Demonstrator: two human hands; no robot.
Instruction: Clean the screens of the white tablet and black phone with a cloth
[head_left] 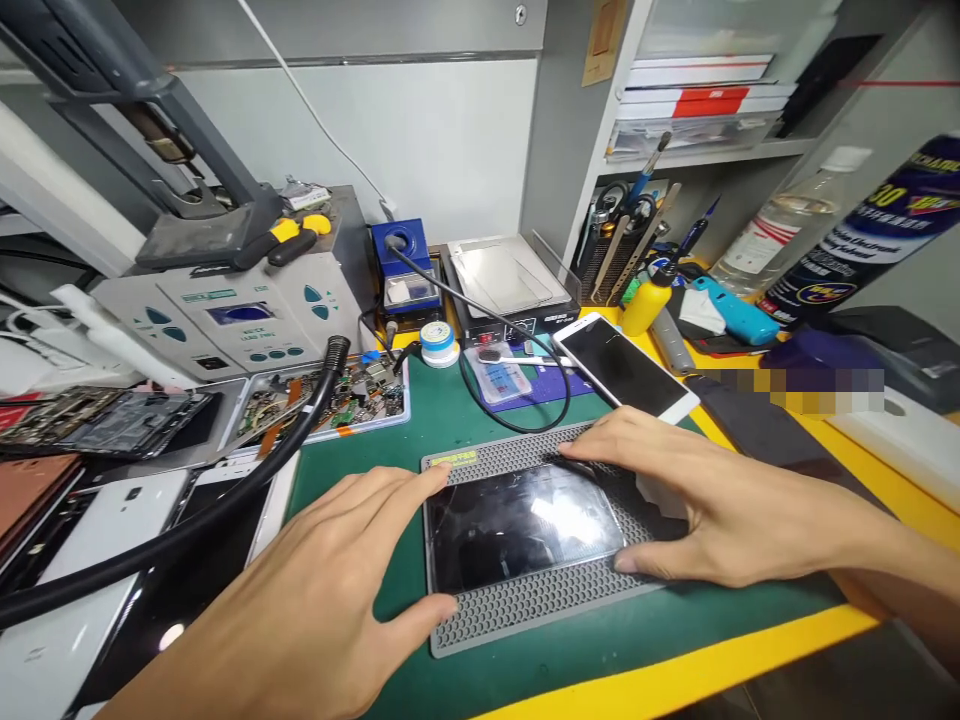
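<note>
A black glossy phone screen [510,530] lies flat on a grey honeycomb-patterned mat [517,598], with bright light reflected on its right half. My left hand [345,560] is at the left end, thumb and forefinger spread apart, their tips at the screen's left corners and the mat's edge. At the opposite end, my right hand [705,500] has its forefinger by the upper edge and its thumb by the lower right corner. A dark piece [660,505] shows under the right palm, partly hidden. Whether the fingertips press on the screen or the mat is unclear.
A black hose [247,505] arches across the left side, above several phones and a tray of circuit boards [375,390]. Behind the mat are a white phone [626,365], a heating plate [510,280] and a looped black cable [517,428]. Bottles [780,220] stand at right.
</note>
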